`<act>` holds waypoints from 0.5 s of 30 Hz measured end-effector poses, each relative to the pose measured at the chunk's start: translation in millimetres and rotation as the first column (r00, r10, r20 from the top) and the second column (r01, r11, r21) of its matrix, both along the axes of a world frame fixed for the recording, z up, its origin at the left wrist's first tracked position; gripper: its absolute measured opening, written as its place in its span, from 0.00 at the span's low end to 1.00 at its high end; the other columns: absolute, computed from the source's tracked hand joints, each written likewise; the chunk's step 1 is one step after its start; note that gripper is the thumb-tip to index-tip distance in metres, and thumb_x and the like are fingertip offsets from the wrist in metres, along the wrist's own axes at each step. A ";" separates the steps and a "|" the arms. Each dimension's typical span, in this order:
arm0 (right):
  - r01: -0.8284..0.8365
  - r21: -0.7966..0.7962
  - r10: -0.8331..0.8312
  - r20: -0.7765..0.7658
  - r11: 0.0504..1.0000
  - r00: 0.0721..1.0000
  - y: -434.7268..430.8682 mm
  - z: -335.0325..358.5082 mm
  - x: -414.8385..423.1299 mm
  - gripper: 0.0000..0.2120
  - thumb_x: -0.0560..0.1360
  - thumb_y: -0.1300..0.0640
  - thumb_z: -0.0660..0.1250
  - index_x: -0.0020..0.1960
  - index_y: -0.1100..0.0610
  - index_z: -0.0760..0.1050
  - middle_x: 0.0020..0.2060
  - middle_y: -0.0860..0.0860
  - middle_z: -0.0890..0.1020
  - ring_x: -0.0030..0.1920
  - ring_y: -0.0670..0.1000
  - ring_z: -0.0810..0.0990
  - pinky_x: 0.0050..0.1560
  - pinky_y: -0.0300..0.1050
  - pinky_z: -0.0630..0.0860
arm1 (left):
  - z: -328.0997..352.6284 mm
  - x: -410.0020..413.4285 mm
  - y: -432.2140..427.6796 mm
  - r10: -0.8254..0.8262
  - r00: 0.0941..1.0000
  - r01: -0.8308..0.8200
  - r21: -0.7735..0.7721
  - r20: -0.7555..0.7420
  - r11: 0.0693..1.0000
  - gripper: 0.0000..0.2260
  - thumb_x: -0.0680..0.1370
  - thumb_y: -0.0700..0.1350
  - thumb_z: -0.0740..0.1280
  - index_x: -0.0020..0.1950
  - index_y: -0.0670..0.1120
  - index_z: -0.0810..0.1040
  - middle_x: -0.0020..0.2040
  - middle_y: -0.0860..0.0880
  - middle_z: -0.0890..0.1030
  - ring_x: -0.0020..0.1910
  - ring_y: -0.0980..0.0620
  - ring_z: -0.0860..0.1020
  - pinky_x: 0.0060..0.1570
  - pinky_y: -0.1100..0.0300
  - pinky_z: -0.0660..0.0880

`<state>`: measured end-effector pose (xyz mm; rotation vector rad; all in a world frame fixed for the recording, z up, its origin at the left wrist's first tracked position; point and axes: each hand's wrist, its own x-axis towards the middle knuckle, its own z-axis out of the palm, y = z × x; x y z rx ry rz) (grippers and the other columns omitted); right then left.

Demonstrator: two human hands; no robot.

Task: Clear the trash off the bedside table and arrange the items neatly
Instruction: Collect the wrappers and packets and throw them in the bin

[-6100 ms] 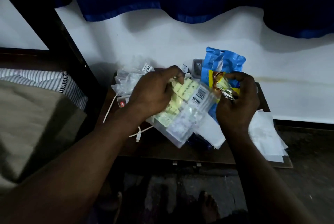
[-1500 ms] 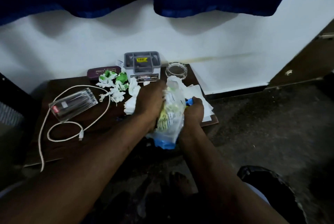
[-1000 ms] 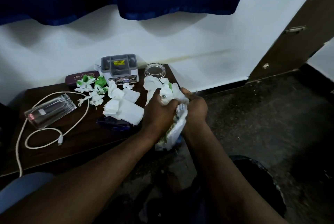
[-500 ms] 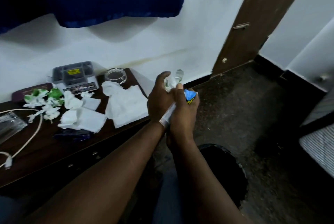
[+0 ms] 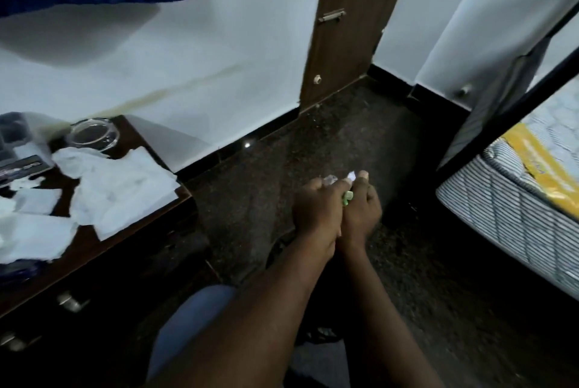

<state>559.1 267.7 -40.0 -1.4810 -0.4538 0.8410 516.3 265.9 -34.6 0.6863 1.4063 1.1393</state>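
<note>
Both of our hands are curled tight round a crumpled wad of clear plastic, white paper and green wrapper (image 5: 347,197). Our left hand (image 5: 316,210) and right hand (image 5: 362,213) are pressed side by side, backs toward us, squeezing the wad between them. We hold it out over the dark speckled stone floor (image 5: 313,137), well to the right of the dark wooden bedside table (image 5: 84,245).

Most of the wad is hidden in our fists. Only small scraps poke out by the fingertips, pointing away from us, and we cannot tell how its long axis runs.

On the table several crumpled white tissues (image 5: 122,190) lie spread toward its right corner. Just behind them, near the far edge, stands a round clear glass ashtray (image 5: 94,137). A grey plastic box (image 5: 12,137) shows at the left border. Two metal drawer handles (image 5: 71,301) sit on the table's front. At right lies a striped mattress (image 5: 517,215) with a yellow band, and a brown wooden door (image 5: 344,27) stands beyond the floor.
</note>
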 end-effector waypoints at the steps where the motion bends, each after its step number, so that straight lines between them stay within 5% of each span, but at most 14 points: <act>1: -0.005 -0.023 0.005 -0.016 1.000 1.000 1.0 -4.6 6.4 0.18 0.83 0.46 0.65 0.43 0.56 0.84 0.36 0.49 0.87 0.40 0.49 0.86 0.45 0.48 0.81 | -7.3 6.1 0.8 0.009 1.000 -0.008 -0.028 0.023 1.000 0.15 0.71 0.57 0.75 0.52 0.50 0.84 0.45 0.51 0.87 0.42 0.57 0.86 0.36 0.63 0.80; 4: -0.035 -0.041 0.031 -0.108 0.999 0.994 5.3 -13.6 17.7 0.17 0.82 0.46 0.66 0.47 0.58 0.84 0.37 0.46 0.86 0.42 0.44 0.84 0.49 0.47 0.80 | -21.6 14.6 6.8 0.025 1.000 -0.025 -0.022 -0.001 0.999 0.14 0.71 0.52 0.78 0.51 0.52 0.78 0.43 0.53 0.85 0.36 0.64 0.83 0.29 0.69 0.75; 7: -0.099 0.017 0.099 -0.304 0.995 0.947 5.5 -19.1 20.9 0.21 0.82 0.42 0.66 0.52 0.63 0.79 0.47 0.61 0.82 0.50 0.58 0.81 0.57 0.59 0.77 | -33.5 15.3 19.5 -0.028 0.999 0.027 -0.008 -0.024 1.000 0.14 0.73 0.50 0.77 0.53 0.51 0.77 0.44 0.53 0.85 0.34 0.64 0.83 0.27 0.71 0.74; 10: -0.211 -0.033 0.202 -0.174 0.977 0.964 -3.5 -34.4 16.7 0.24 0.82 0.42 0.66 0.55 0.65 0.74 0.48 0.62 0.81 0.47 0.58 0.81 0.52 0.58 0.79 | -57.4 11.1 31.5 -0.038 0.996 0.032 -0.070 -0.078 0.997 0.08 0.73 0.44 0.76 0.48 0.47 0.79 0.42 0.48 0.86 0.34 0.54 0.83 0.33 0.62 0.78; 12: -0.276 -0.180 0.273 -0.044 0.944 0.961 -19.4 -56.3 15.5 0.21 0.80 0.40 0.68 0.62 0.56 0.75 0.61 0.59 0.81 0.58 0.56 0.82 0.63 0.61 0.79 | -82.6 11.3 32.7 -0.013 0.999 0.007 -0.151 -0.041 0.989 0.06 0.74 0.41 0.75 0.46 0.44 0.78 0.44 0.42 0.84 0.41 0.47 0.82 0.46 0.53 0.82; 15: -0.308 -0.358 0.337 0.018 0.881 0.941 -44.5 -93.8 19.6 0.25 0.79 0.35 0.67 0.71 0.45 0.72 0.70 0.54 0.74 0.62 0.50 0.78 0.69 0.49 0.75 | -123.1 15.1 21.5 -0.006 1.000 -0.001 -0.310 -0.023 0.951 0.05 0.79 0.41 0.71 0.49 0.39 0.80 0.51 0.36 0.84 0.50 0.41 0.83 0.56 0.46 0.81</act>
